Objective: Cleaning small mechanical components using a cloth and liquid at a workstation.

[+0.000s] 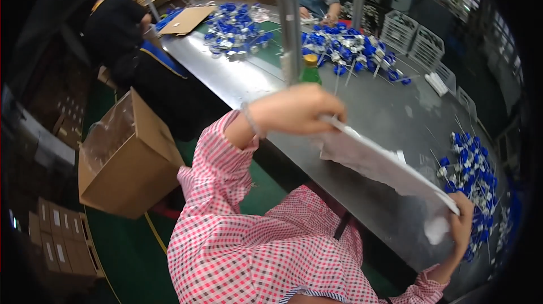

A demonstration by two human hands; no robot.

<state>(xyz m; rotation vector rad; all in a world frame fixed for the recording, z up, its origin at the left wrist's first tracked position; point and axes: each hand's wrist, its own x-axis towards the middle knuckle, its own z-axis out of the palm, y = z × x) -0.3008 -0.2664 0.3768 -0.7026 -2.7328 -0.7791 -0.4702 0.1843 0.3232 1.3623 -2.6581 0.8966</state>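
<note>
white sheet [376, 160] spans grip [302, 109] to grip [461, 219]

The metal tabletop [390, 120] carries a heap of blue parts [470, 162] beside the right hand [462, 219]. Beyond the left hand [300, 109] stands a bottle [310, 71]; a second heap [346, 46] lies farther out, a third heap [232, 31] farther left.

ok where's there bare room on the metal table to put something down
Mostly bare metal table lies between the white sheet and the far blue-and-white heap. A shiny bare strip also runs between the left heap and the table's left edge. Those heaps are crowded, as is the right heap beside the right hand.
</note>
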